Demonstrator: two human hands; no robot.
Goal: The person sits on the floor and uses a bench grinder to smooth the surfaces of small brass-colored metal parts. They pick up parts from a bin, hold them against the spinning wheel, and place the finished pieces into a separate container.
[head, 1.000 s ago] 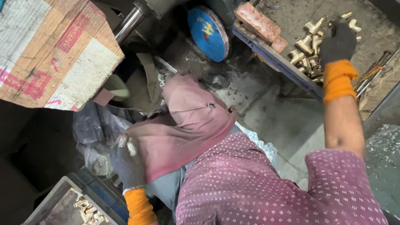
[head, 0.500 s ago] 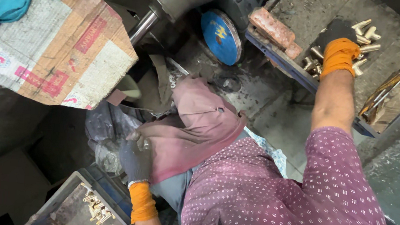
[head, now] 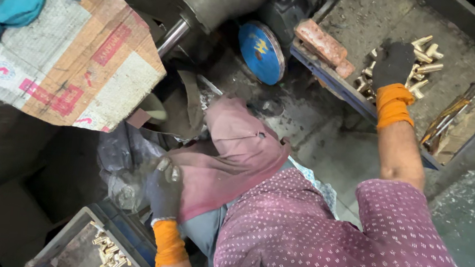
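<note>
Brass fittings [head: 421,58] are what you're working: short cylinders in the upper tray [head: 367,24], long axes pointing every which way. Nearest, your left hand [head: 164,187] rests by the pink cloth [head: 230,150]; can't tell if it grips anything. Far off, your right hand [head: 393,64] is down on the pile, looks mid-pickup. Next you'll need one piece pinched cleanly.

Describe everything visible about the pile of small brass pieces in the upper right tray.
The brass pieces are short, pale-gold metal cylinders, some looking stepped or hollow at one end. They lie loose and jumbled at all angles on the gritty grey floor of the blue-edged tray, beside a reddish brick. The right hand, in a dark glove with an orange cuff, rests on the pile and covers its middle; whether it grips any is hidden.
</note>
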